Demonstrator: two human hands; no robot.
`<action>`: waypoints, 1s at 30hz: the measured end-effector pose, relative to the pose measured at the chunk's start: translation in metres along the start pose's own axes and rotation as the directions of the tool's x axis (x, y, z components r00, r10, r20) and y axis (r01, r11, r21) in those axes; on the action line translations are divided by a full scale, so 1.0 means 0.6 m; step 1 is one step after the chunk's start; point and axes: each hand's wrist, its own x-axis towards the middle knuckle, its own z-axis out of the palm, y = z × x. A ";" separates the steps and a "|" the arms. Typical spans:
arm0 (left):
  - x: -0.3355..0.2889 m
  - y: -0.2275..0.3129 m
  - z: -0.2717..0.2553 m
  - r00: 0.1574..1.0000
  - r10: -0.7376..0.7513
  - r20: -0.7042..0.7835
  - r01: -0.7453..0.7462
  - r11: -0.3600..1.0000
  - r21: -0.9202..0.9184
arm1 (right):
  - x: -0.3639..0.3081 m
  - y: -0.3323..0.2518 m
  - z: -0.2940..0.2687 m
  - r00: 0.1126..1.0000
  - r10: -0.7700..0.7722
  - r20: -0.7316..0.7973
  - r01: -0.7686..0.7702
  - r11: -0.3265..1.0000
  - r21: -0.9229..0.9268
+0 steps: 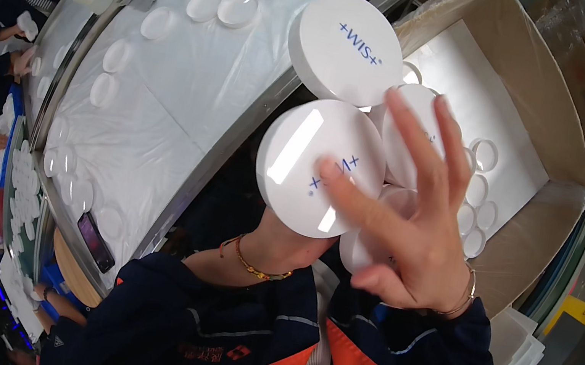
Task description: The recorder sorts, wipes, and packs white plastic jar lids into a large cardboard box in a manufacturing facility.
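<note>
My left hand (292, 243) is under a glossy white round lid (289, 182) with blue print, which hides its fingers. The lid appears to rest in that hand, tilted toward me. My right hand (420, 231) is spread over it, with one fingertip at the lid's top face. Just beyond, a second printed white lid (346, 48) overlaps the first one's edge. More white lids (401, 143) show behind my right hand, partly covered by its fingers. Whether my right hand touches those is unclear.
To the right stands an open cardboard box (558, 142) with several small white round pieces (484, 154). A plastic-covered conveyor (167, 100) curves along the left, carrying white discs (155, 23) and a phone (96, 242). Other people work beyond it.
</note>
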 end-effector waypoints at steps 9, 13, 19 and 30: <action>0.022 0.017 0.002 0.979 0.000 -0.205 0.027 0.991 0.130 | -0.072 0.073 -0.016 0.806 0.504 -0.311 -0.353 0.831 0.431; 0.021 0.015 0.004 0.978 0.009 -0.208 0.028 0.985 0.172 | -0.097 0.102 0.000 0.757 0.548 -0.356 -0.370 0.808 0.458; 0.014 0.014 -0.007 0.977 -0.031 -0.211 0.055 0.993 0.109 | -0.119 0.130 0.036 0.774 0.632 0.045 -0.556 0.643 0.526; 0.212 -0.028 0.002 0.987 0.155 0.050 -0.158 0.845 0.511 | -0.146 0.152 0.098 0.855 0.382 0.351 -0.501 0.785 0.365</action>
